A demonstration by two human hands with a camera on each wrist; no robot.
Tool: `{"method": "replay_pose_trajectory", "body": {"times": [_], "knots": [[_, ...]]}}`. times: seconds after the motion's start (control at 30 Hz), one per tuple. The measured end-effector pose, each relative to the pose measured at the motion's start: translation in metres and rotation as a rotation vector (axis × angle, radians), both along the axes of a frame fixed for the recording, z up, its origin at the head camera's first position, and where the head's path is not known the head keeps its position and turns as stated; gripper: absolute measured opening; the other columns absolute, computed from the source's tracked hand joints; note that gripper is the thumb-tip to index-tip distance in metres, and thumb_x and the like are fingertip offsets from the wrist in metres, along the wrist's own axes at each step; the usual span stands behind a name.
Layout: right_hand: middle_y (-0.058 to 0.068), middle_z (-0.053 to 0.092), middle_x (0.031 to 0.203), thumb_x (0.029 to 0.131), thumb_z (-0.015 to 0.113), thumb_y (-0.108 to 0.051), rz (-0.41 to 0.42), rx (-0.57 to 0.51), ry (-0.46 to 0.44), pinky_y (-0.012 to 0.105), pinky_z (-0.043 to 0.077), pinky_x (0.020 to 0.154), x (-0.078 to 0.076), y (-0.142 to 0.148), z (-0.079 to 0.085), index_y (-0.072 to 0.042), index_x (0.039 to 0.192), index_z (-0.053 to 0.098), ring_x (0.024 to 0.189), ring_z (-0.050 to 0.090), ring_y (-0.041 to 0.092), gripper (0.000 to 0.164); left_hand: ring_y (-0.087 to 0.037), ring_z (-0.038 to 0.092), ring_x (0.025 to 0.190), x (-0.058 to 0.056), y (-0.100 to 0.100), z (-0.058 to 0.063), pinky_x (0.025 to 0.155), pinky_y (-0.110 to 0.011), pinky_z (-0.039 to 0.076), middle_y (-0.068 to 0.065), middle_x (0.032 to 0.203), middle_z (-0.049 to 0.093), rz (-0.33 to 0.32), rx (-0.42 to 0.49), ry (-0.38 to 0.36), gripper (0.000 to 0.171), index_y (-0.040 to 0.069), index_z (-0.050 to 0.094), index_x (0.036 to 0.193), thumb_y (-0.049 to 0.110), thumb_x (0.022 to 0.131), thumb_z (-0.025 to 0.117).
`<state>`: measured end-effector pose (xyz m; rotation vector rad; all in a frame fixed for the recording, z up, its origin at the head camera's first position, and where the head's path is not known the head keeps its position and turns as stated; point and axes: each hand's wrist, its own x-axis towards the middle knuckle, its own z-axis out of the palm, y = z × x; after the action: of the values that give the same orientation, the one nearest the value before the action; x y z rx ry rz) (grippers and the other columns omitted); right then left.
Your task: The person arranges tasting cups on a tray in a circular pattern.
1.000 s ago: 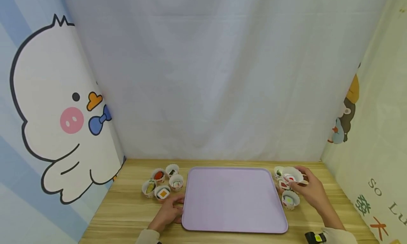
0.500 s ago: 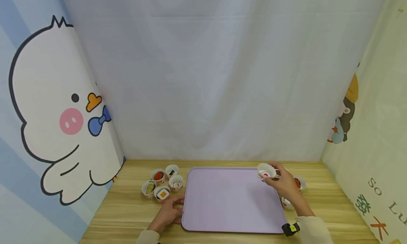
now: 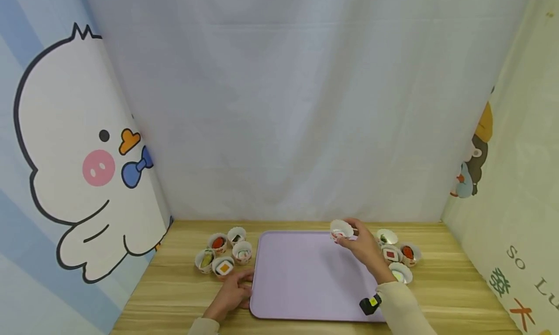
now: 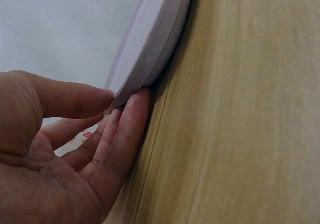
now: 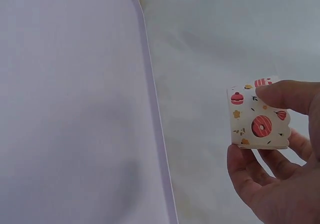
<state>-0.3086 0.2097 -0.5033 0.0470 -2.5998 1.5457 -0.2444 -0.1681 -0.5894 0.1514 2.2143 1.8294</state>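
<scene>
A white paper baking cup (image 5: 252, 119) printed with doughnuts is pinched between the thumb and fingers of my right hand (image 3: 364, 245). In the head view this cup hangs above the far edge of the lilac tray (image 3: 305, 276), with something partly red inside it. My left hand (image 3: 232, 292) is at the tray's left edge. The left wrist view shows its thumb on the rim and its fingertips against the side and underside, pinching the edge.
Several filled paper cups (image 3: 242, 252) stand grouped left of the tray, just beyond the left hand. Another group of cups (image 3: 391, 254) stands to its right, near the right forearm. A pale curtain (image 3: 301, 131) hangs behind the wooden table (image 3: 161, 296).
My right hand has carried the paper cup leftward from the right-hand group to over the tray's far edge. My left hand has stayed at the tray's edge.
</scene>
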Motion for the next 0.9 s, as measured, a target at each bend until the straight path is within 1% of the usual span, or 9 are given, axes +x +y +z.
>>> {"method": "replay_pose_trajectory", "body": {"times": [0.13,0.23,0.37,0.53,0.7,0.8,0.83,0.9], "knots": [[0.023,0.06,0.124,0.079,0.077,-0.005,-0.014,-0.036,0.019,0.024,0.05,0.071,-0.012,-0.012,-0.008,-0.007,0.133,0.052,0.109,0.061,0.036,0.06,-0.014,0.06,0.078,0.0,0.0,0.0,0.057,-0.04,0.06,-0.025,0.12,0.054,0.006,-0.011,0.0,0.065,-0.008,0.043,0.142,-0.012,0.078,0.054],[0.024,0.06,0.123,0.078,0.077,-0.003,-0.022,-0.024,0.035,0.025,0.05,0.07,-0.02,-0.02,-0.014,-0.005,0.133,0.052,0.106,0.061,0.035,0.061,-0.014,0.059,0.079,-0.001,0.0,-0.001,0.057,-0.04,0.06,-0.024,0.12,0.054,0.01,-0.015,-0.009,0.066,-0.007,0.043,0.142,-0.012,0.078,0.055],[0.022,0.061,0.125,0.077,0.077,-0.002,-0.033,-0.009,0.034,0.029,0.052,0.073,-0.027,-0.031,-0.023,-0.005,0.132,0.053,0.111,0.06,0.035,0.06,-0.014,0.059,0.079,-0.001,0.0,-0.001,0.057,-0.039,0.059,-0.023,0.12,0.055,0.025,-0.027,-0.01,0.065,-0.006,0.045,0.142,-0.011,0.078,0.055],[0.022,0.062,0.123,0.075,0.077,-0.002,-0.031,0.002,0.029,0.031,0.05,0.075,-0.035,-0.043,-0.034,-0.004,0.13,0.055,0.109,0.06,0.034,0.059,-0.015,0.06,0.079,0.001,0.0,-0.001,0.056,-0.038,0.059,-0.022,0.119,0.056,0.04,-0.038,-0.006,0.064,-0.006,0.046,0.141,-0.01,0.078,0.056],[0.02,0.064,0.122,0.075,0.077,-0.003,-0.047,0.02,0.028,0.036,0.047,0.082,-0.042,-0.051,-0.049,-0.005,0.127,0.057,0.108,0.058,0.032,0.056,-0.014,0.059,0.078,0.002,0.001,-0.002,0.056,-0.037,0.059,-0.023,0.118,0.055,0.008,0.003,0.0,0.065,-0.009,0.044,0.141,-0.01,0.077,0.055],[0.021,0.064,0.118,0.073,0.078,-0.003,-0.039,-0.002,0.066,0.037,0.047,0.082,-0.043,-0.055,-0.054,-0.004,0.123,0.059,0.105,0.058,0.032,0.054,-0.013,0.059,0.077,0.002,0.001,-0.002,0.056,-0.037,0.059,-0.023,0.119,0.054,0.001,0.022,0.002,0.065,-0.01,0.043,0.141,-0.01,0.077,0.054],[0.021,0.065,0.115,0.072,0.078,-0.004,-0.034,0.004,0.102,0.035,0.047,0.079,-0.042,-0.056,-0.054,-0.003,0.122,0.059,0.101,0.058,0.031,0.053,-0.013,0.059,0.078,0.002,0.001,-0.002,0.057,-0.038,0.059,-0.023,0.119,0.054,0.0,0.025,0.002,0.065,-0.01,0.043,0.141,-0.01,0.077,0.054],[0.023,0.064,0.112,0.07,0.079,-0.004,-0.028,-0.004,0.128,0.037,0.048,0.079,-0.041,-0.058,-0.057,-0.001,0.12,0.058,0.098,0.058,0.032,0.054,-0.013,0.06,0.078,0.001,0.001,-0.003,0.057,-0.038,0.059,-0.024,0.119,0.054,-0.003,0.023,0.008,0.064,-0.01,0.043,0.141,-0.01,0.078,0.054]]}}
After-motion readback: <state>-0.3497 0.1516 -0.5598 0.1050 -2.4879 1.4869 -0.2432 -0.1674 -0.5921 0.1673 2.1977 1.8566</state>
